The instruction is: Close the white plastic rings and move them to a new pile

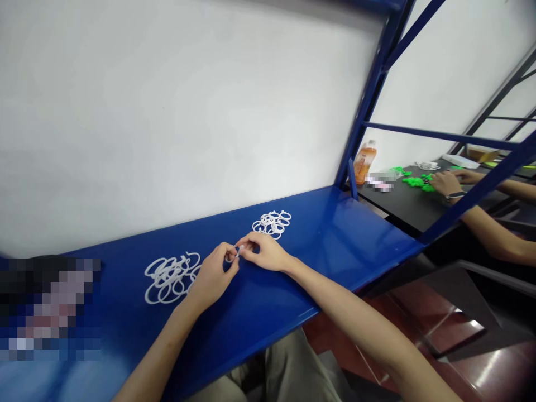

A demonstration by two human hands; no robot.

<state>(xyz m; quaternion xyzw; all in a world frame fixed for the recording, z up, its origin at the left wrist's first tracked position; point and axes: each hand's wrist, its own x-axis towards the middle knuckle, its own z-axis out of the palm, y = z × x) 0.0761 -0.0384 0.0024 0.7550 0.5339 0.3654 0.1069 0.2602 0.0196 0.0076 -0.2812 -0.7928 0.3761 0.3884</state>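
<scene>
Just above the blue table (251, 318), my left hand (214, 276) and my right hand (264, 251) meet fingertip to fingertip. Both are closed in a pinch on one thin white plastic ring (239, 252), mostly covered by the fingers. Left of my left hand lies a loose pile of larger-looking thin white rings (170, 282), some with a gap in the loop. Behind my right hand sits a second cluster of white rings (274, 220), several showing a small knob on the loop.
A dark item (50, 265), partly pixelated, lies at the table's left end. Blue metal posts (364, 106) stand at the right. Beyond them, another person's hands (446, 184) are over green pieces (419, 183) on a black table (397, 206) with an orange bottle (365, 162).
</scene>
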